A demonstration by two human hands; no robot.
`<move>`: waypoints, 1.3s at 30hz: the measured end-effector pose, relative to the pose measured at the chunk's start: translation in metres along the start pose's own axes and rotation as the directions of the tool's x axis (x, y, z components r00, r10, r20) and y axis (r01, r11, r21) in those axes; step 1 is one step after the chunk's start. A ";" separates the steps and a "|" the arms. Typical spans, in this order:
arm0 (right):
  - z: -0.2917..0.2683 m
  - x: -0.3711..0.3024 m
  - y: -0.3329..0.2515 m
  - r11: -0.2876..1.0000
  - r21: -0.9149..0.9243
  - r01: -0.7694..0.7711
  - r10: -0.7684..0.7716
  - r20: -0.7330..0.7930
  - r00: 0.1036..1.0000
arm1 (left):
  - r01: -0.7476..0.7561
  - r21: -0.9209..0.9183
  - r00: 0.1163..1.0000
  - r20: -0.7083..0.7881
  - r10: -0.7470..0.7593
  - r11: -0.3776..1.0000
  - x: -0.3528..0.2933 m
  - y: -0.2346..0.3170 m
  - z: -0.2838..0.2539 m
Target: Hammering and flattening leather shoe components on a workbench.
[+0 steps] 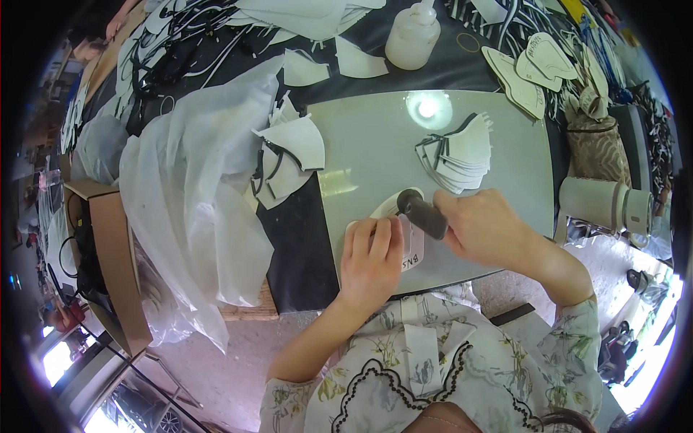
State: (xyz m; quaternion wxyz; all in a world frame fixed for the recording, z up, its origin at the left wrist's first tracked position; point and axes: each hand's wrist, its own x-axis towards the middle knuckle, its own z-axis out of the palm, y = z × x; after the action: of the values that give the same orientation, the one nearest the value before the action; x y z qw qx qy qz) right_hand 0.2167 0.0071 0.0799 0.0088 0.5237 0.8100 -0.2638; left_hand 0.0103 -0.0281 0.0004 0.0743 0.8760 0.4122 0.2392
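Observation:
My right hand [480, 225] is closed on a dark hammer [431, 219], its rounded head end over a white shaped piece [413, 242] with lettering on it. The piece lies on the glossy grey board [505, 224] near its front edge. My left hand [372, 261] rests on the left part of that piece, fingers stretched out over it beside the hammer; the fingertips partly hide the piece. Just beyond my right hand, a fanned stack of white cut pieces with dark edges [465, 159] lies on the board.
More dark-edged white pieces [299, 148] lie left of the board, next to crumpled clear plastic sheeting [195, 180]. A white squeeze bottle [413, 37] stands behind. Lettered templates [516, 81] lie back right, near a pale cylinder [595, 204]. A cardboard box [119, 252] stands left.

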 end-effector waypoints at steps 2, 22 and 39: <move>0.009 -0.001 0.002 0.999 -0.030 -0.016 0.017 0.037 0.999 | -0.005 0.005 1.000 0.006 0.005 1.000 0.000 0.003 -0.001; 0.016 -0.005 -0.004 0.999 0.028 -0.032 0.033 -0.029 0.999 | -0.011 -0.004 1.000 0.006 0.011 1.000 0.000 0.000 -0.007; 0.011 -0.002 -0.008 0.998 0.053 -0.038 0.038 -0.003 0.999 | -0.043 0.028 0.999 -0.007 0.043 0.999 -0.008 -0.007 -0.010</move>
State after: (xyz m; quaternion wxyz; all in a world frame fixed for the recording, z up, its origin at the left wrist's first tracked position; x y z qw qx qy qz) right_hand 0.2081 -0.0016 0.0740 -0.0015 0.5396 0.7927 -0.2837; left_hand -0.0033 -0.0302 0.0044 0.0554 0.8848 0.3967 0.2382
